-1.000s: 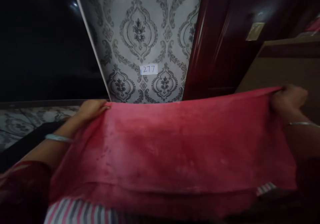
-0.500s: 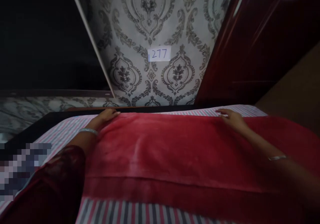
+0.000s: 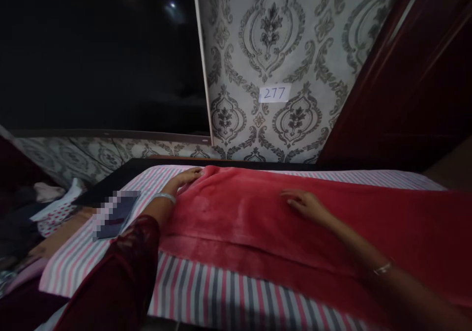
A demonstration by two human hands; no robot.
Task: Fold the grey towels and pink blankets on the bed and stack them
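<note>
- Smoothing the red blanket (image 3: 280, 223) works best with flat hands that slide slowly from the middle out to the edges, so I think no bumps get left behind.
- Pressing softly is enough, I think; a hard push could drag the blanket and bunch it up again.
- The left hand (image 3: 186, 177) lies flat with its fingers spread a little. It pinches nothing. Its fingertips rest on the blanket's far left corner, right where the red meets the striped sheet (image 3: 206, 291).
- The right hand (image 3: 304, 204) also lies flat, palm down, fingers out and close together. It holds nothing. It rests on top of the blanket, near the middle.
- The blanket lies under both hands and runs far off to the right of the right hand. A long fold line runs along it on the near side of both hands.
- The striped sheet shows on the near side of the hands, to the left of the left hand, and in a thin strip past the blanket.
- A dark flat thing (image 3: 116, 213), too blurred to make out, lies on the sheet just left of the left wrist.
- A silver bangle (image 3: 164, 197) sits on the left wrist, and another bangle (image 3: 383, 268) on the right wrist.
- Past the hands, a wall with curly patterns has a small white label (image 3: 275, 93) that reads 277.
</note>
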